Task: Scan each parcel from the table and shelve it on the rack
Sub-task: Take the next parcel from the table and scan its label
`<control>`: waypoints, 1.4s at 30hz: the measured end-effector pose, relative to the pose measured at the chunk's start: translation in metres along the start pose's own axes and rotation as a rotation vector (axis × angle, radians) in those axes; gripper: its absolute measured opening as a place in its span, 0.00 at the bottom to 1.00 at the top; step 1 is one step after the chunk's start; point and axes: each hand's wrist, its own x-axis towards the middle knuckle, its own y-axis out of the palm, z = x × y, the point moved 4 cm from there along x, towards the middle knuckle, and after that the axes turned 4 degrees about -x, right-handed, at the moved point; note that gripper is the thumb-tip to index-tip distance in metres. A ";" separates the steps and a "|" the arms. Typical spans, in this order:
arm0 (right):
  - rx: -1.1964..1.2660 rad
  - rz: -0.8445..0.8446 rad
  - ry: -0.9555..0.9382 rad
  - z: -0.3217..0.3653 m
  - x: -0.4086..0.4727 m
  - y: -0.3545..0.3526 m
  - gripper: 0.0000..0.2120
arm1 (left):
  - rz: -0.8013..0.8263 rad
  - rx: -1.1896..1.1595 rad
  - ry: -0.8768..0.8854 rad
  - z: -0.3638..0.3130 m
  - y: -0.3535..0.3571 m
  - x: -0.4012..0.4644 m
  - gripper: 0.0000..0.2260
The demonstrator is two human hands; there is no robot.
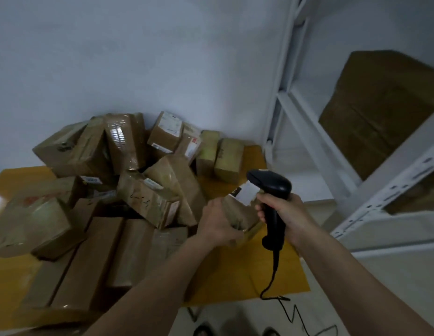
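Observation:
My left hand (217, 223) grips a small brown parcel (243, 213) with a white label on its upper end, held just above the yellow table (235, 270). Right beside it, my right hand (287, 214) holds a black barcode scanner (271, 187) by its handle. The scanner's head sits over the parcel's label. Its black cable (271, 280) hangs down past the table's front edge. The white metal rack (332, 151) stands to the right.
Several brown taped parcels (138, 166) are heaped over the left and middle of the table, some flat long boxes (89, 258) at the front. A large brown box (380, 110) lies on a rack shelf, another (419, 197) below. The white wall is behind.

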 end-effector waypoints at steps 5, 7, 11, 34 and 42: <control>-0.018 -0.027 0.102 -0.033 0.012 -0.027 0.10 | 0.127 0.138 -0.036 0.017 0.043 -0.002 0.45; -0.021 -0.048 0.136 -0.045 0.015 -0.034 0.10 | 0.153 0.183 -0.071 0.029 0.054 -0.006 0.46; -0.046 -0.080 0.183 -0.059 0.022 -0.042 0.06 | 0.187 0.156 -0.166 0.052 0.063 -0.009 0.48; -0.416 -0.124 0.262 -0.084 0.080 -0.037 0.13 | 0.274 -1.283 -1.160 0.087 0.093 -0.014 0.34; -0.300 -0.162 0.229 -0.075 0.066 -0.057 0.10 | 0.283 -1.251 -0.774 0.079 0.075 -0.014 0.33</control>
